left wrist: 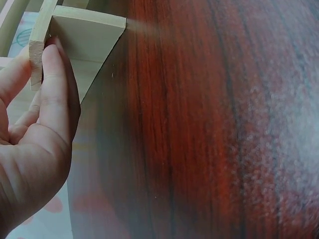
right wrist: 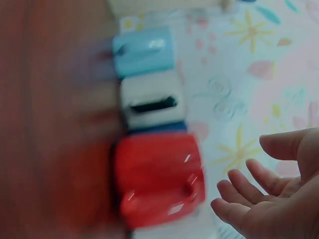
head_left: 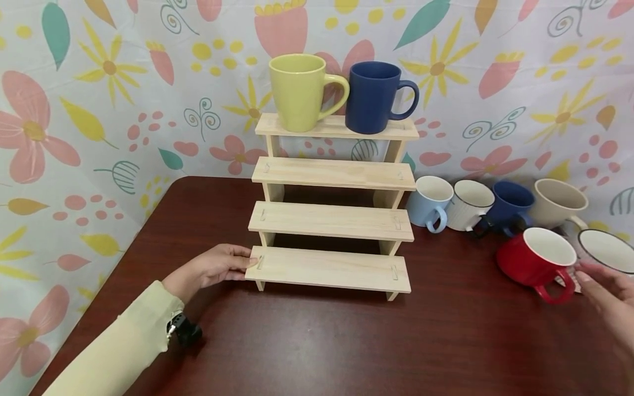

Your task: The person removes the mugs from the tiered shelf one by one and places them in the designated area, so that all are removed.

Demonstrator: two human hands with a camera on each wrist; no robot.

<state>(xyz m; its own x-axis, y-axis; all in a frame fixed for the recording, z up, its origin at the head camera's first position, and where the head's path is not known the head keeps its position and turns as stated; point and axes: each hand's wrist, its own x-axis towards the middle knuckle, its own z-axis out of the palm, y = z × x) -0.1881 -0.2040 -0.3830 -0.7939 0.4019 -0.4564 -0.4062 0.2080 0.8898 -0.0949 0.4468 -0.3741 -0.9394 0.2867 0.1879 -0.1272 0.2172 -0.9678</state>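
Observation:
A tiered wooden display stand (head_left: 329, 220) stands on the table. My left hand (head_left: 223, 264) pinches the left end of its lowest step, thumb on top and fingers beneath; the left wrist view shows this hand (left wrist: 45, 114) gripping the board's edge. On the right, my right hand (head_left: 606, 300) is beside the red mug (head_left: 527, 258), near its handle. In the right wrist view the fingers of this hand (right wrist: 274, 199) are spread and apart from the red mug (right wrist: 159, 174). A yellow mug (head_left: 297, 96) and a dark blue mug (head_left: 371, 102) sit on the top step.
Behind the red mug, along the fabric backdrop (head_left: 148, 99), stand a light blue mug (head_left: 421, 206), a white mug (head_left: 460, 212), another blue mug (head_left: 505, 203) and a beige mug (head_left: 552, 212). A dark-rimmed white mug (head_left: 606, 253) is at the right edge. The table (head_left: 317, 341) is dark brown.

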